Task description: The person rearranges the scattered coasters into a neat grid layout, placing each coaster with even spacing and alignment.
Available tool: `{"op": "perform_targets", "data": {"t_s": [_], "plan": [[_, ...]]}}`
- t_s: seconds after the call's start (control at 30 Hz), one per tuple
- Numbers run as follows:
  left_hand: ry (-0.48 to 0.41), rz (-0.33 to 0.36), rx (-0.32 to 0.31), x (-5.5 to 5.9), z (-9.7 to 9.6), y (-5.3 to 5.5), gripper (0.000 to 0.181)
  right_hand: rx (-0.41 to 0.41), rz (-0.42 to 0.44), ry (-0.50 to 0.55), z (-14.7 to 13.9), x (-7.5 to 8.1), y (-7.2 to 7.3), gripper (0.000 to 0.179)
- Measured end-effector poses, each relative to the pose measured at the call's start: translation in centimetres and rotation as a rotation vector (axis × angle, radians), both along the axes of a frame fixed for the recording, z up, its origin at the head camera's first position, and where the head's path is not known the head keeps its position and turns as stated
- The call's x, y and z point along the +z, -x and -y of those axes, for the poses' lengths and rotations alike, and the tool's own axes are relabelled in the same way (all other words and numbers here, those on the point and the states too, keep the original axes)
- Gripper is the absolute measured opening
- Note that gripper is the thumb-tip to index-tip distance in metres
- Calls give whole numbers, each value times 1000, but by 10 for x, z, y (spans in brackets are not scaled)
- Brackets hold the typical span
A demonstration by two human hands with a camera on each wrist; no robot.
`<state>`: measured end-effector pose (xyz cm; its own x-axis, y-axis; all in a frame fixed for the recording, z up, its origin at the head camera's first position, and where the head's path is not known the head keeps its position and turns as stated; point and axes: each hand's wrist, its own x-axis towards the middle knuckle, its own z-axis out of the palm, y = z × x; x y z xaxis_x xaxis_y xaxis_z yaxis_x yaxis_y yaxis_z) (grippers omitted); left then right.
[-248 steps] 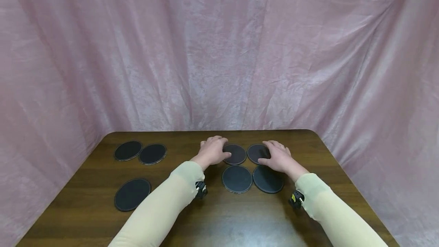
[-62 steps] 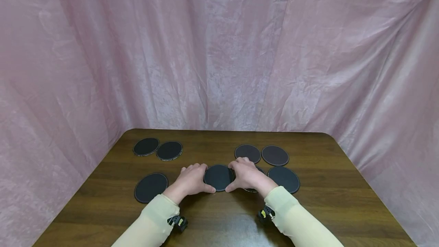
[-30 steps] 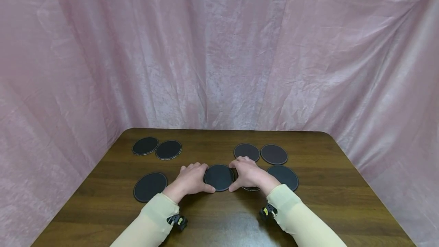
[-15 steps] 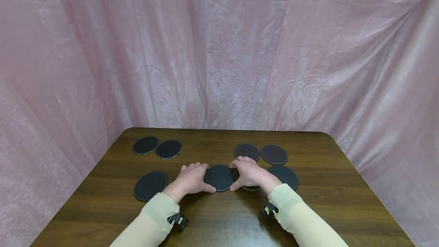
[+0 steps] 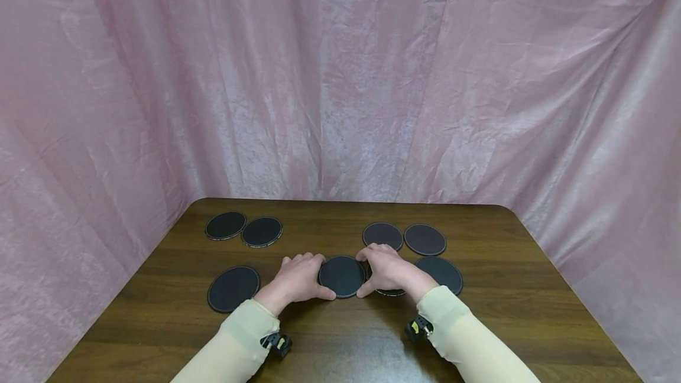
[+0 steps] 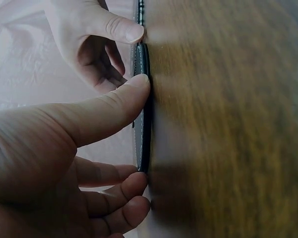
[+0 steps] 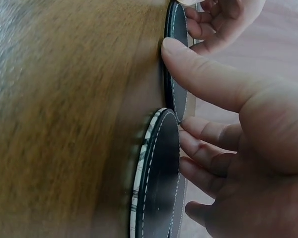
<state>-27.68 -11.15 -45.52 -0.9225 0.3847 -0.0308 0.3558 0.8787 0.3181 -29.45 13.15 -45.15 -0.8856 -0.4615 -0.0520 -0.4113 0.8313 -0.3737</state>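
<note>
A round black coaster (image 5: 341, 276) with a stitched edge lies flat at mid-table, between both hands. My left hand (image 5: 299, 278) holds its left side, thumb at the near edge and fingers at the far edge. From the other side my right hand (image 5: 385, 269) holds the rim, its thumb (image 7: 188, 64) touching the edge in the right wrist view. Partly under the right hand lies another coaster (image 7: 159, 173) with a checked pale edge. In the left wrist view, the held coaster (image 6: 141, 129) is seen edge-on against the wood.
Two coasters, one here (image 5: 382, 236) and one beside it (image 5: 425, 239), lie behind the right hand. A further coaster (image 5: 440, 273) is right of it. At left are a back pair (image 5: 226, 226) and a larger-looking coaster (image 5: 233, 289). A pink curtain (image 5: 340, 75) hangs behind the wooden table (image 5: 330, 347).
Since the oldest frame both hands have come from the back of the table to the middle coaster. Over the last second hands and coaster have shifted very slightly right.
</note>
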Motion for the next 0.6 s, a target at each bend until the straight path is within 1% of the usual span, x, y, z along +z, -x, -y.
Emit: {"op": "perform_targets", "data": {"t_s": [0.23,0.4,0.6], "plan": [[7,-5,1,1,2,-1,81,14,0,17,2,-2,0,79],[1,-26,5,3,4,-2,81,20,-15,27,5,-3,-1,81],[-12,-45,32,7,4,-4,86,15,-39,72,10,-3,-3,91]]}}
